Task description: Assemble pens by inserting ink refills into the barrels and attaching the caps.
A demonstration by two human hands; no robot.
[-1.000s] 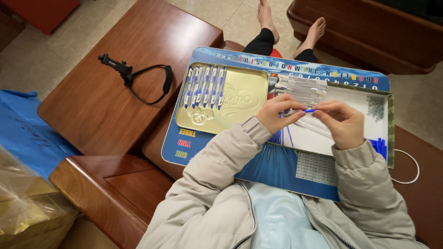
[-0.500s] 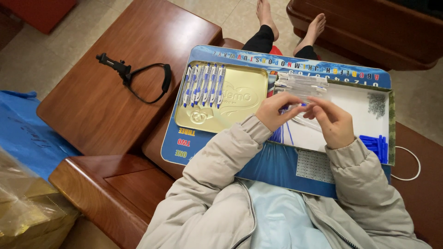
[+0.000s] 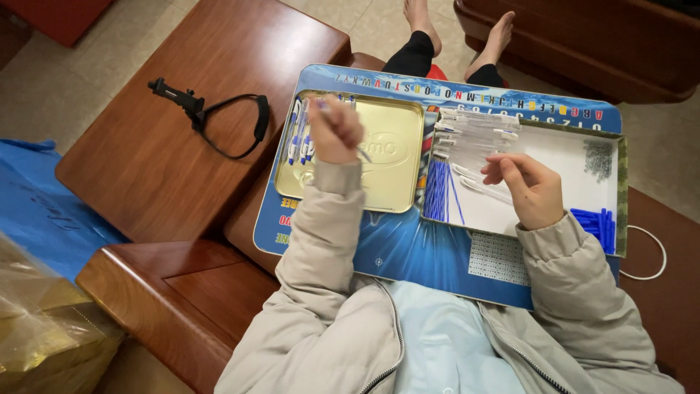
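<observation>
A blue board (image 3: 408,252) lies across my lap. On it sit a gold tin lid (image 3: 386,168) and a white tray (image 3: 561,182). My left hand (image 3: 334,130) is closed around a pen (image 3: 359,152) over the gold lid, beside a row of finished blue-and-clear pens (image 3: 299,135). My right hand (image 3: 529,188) hovers over the white tray with fingers curled, next to clear pen barrels (image 3: 474,135). Thin blue refills (image 3: 440,191) lie at the tray's left edge, blue caps (image 3: 596,222) at its right, and small springs (image 3: 599,157) in the far corner.
A brown wooden table (image 3: 197,138) to my left carries a black strap with a clamp (image 3: 211,117). Blue plastic sheeting (image 3: 44,211) and a yellowish bag (image 3: 51,335) lie on the floor at the left. My bare feet (image 3: 459,22) show beyond the board.
My left hand has moved left from the white tray to the gold lid, carrying the pen. My right hand stayed over the tray and let go.
</observation>
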